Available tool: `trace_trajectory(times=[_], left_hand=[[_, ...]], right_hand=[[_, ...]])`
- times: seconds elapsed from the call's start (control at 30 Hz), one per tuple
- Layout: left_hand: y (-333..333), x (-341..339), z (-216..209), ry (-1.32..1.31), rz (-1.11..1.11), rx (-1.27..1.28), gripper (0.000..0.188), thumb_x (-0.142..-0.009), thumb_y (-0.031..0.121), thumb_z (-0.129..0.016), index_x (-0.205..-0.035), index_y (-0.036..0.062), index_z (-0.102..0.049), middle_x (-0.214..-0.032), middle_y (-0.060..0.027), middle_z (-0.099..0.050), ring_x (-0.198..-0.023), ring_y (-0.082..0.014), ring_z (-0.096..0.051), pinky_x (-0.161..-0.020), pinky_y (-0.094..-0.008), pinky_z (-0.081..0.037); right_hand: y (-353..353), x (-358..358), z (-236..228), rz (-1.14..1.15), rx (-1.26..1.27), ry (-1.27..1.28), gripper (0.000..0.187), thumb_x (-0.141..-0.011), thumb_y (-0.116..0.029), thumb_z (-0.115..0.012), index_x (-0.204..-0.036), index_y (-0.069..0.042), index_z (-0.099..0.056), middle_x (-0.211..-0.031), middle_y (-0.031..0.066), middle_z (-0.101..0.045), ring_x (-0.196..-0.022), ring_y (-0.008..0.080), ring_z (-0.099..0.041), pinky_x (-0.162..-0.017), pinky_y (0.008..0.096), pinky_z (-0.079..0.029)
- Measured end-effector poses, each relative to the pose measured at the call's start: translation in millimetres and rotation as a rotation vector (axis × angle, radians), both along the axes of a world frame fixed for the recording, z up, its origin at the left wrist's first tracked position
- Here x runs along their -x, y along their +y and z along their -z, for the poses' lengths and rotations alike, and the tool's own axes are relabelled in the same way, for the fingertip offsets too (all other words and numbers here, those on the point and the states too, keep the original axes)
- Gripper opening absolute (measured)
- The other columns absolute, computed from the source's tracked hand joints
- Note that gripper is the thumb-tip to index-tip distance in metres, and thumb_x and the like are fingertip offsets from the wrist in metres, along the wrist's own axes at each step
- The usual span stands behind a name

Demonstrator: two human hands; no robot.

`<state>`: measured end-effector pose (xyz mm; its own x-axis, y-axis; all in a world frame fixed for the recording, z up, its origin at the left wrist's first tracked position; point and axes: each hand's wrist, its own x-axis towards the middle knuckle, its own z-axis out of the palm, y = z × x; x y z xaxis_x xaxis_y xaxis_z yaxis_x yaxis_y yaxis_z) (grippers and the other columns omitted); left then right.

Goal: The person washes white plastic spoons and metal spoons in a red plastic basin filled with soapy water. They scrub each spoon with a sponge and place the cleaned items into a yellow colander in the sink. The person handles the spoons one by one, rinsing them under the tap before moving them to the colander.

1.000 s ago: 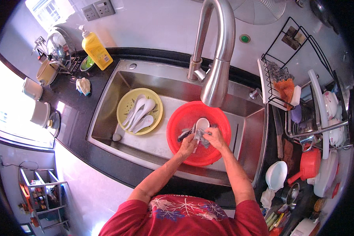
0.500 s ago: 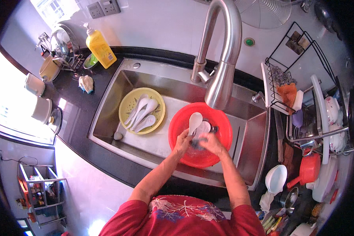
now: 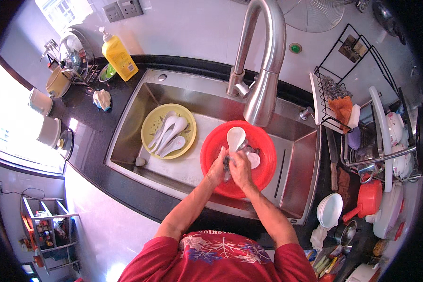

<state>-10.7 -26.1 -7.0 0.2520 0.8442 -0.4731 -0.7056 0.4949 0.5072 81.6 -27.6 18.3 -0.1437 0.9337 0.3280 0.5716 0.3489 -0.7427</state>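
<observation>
A white soup spoon (image 3: 236, 137) rises bowl-up from between my hands over the red basin (image 3: 268, 176). My left hand (image 3: 217, 167) is closed around its handle. Pressed against that handle is my right hand (image 3: 241, 170), fingers curled over a dark grey, crumpled scouring pad (image 3: 227, 163) that shows only in part. Another white spoon (image 3: 254, 160) lies in the basin beside small pieces, too unclear to name. To the left, a yellow colander (image 3: 191, 146) holds several white spoons (image 3: 167, 134).
Both vessels stand in a steel sink (image 3: 174, 176) under a tall tap (image 3: 262, 101). A yellow pump bottle (image 3: 120, 56) stands at the back left. On the right are a wire rack (image 3: 336, 110), white bowls (image 3: 330, 210) and a red pan (image 3: 369, 198).
My right hand has moved left and closed in against my left hand at the spoon's handle. The spoon in the basin is now more exposed.
</observation>
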Motion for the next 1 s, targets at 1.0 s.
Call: trace_trajectory(times=[1.0], left_hand=[[-10, 3, 32, 0.477, -0.057, 0.269, 0.049, -0.078, 0.027, -0.054, -0.121, 0.0123, -0.037, -0.096, -0.0039, -0.053, -0.09, -0.0206, -0.047, -0.074, -0.0383, -0.038]], right_hand=[[5, -52, 96, 0.209, 0.166, -0.455, 0.018, -0.076, -0.005, -0.044, -0.09, -0.003, -0.055, -0.063, 0.0135, -0.056, -0.055, 0.0209, -0.057, -0.049, 0.0359, -0.043]])
